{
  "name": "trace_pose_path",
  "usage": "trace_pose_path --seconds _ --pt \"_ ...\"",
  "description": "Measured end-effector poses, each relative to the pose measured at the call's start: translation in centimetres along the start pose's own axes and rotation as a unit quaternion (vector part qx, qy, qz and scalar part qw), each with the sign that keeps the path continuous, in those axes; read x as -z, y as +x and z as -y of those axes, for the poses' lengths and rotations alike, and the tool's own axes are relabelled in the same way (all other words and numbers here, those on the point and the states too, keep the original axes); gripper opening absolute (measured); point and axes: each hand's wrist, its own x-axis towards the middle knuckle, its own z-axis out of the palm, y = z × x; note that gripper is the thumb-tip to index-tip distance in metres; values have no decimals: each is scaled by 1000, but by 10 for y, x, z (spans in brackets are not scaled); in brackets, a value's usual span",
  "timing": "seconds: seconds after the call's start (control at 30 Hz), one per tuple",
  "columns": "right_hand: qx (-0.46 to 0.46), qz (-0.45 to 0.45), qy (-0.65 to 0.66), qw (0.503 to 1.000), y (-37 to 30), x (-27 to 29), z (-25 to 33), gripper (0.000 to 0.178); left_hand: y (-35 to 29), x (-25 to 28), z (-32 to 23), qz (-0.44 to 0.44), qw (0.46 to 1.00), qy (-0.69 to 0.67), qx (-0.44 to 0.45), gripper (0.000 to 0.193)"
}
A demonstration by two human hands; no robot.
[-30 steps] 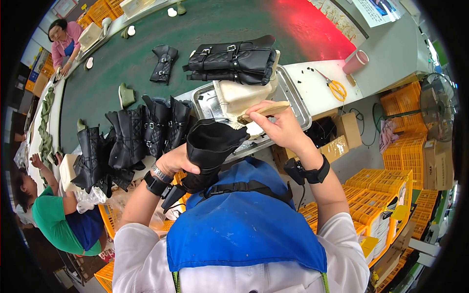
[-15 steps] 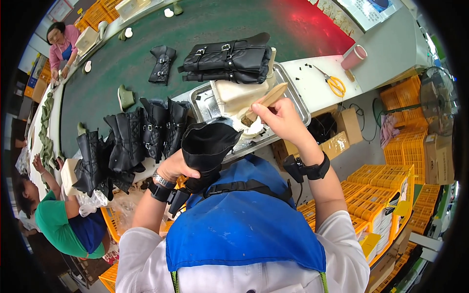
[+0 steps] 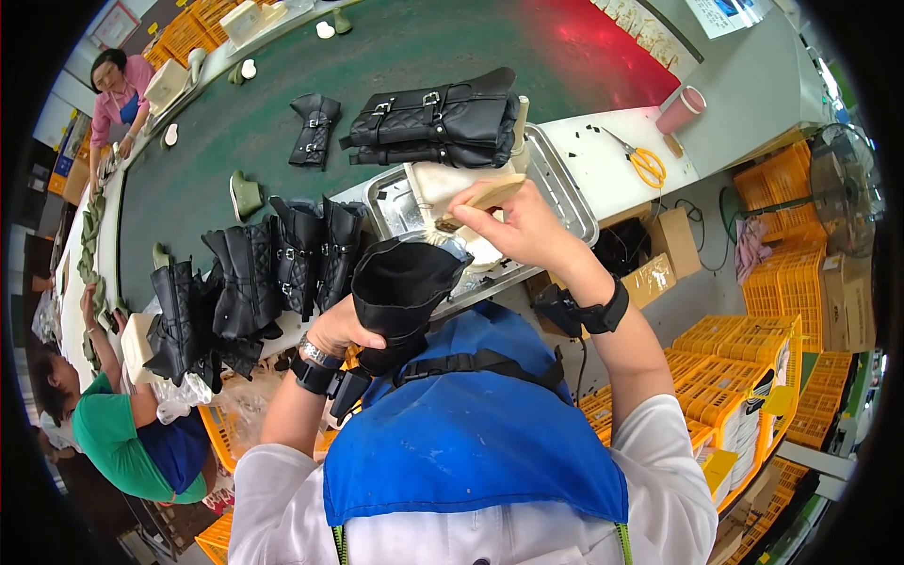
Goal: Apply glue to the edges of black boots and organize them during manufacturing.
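A black boot upper [image 3: 400,292] with a wide opening at the top is gripped near its lower part by my left hand [image 3: 344,328], fingers closed round it. My right hand [image 3: 518,224] holds a flat wooden-handled brush [image 3: 494,193] in a closed grip. The brush's bristles point down to the left, just beyond the boot upper's far rim; whether they touch it I cannot tell. Beneath the brush lies a metal tray [image 3: 576,193] with a cream-coloured block or container [image 3: 428,184] in it, partly hidden by my right hand.
Stacked black quilted uppers [image 3: 433,122] with buckles lie beyond the tray, and more uppers [image 3: 247,273] stand to the left. Orange-handled scissors [image 3: 648,165] and a pink cup [image 3: 682,110] are at right. A green belt [image 3: 217,141] stretches behind; two co-workers are at far left.
My right hand has moved left with the brush, whose handle now lies flatter and whose bristles are nearer the boot upper. My left hand holds the upper almost in the same place.
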Motion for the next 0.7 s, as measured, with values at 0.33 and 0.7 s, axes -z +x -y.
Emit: trace_pose_path --seconds 0.33,0.7 --pt "-71 -40 39 996 -11 11 -6 22 -1 -23 -31 -79 952 295 -24 98" --pt "-174 -25 60 983 -9 17 10 31 10 -51 -31 -175 787 577 -132 105"
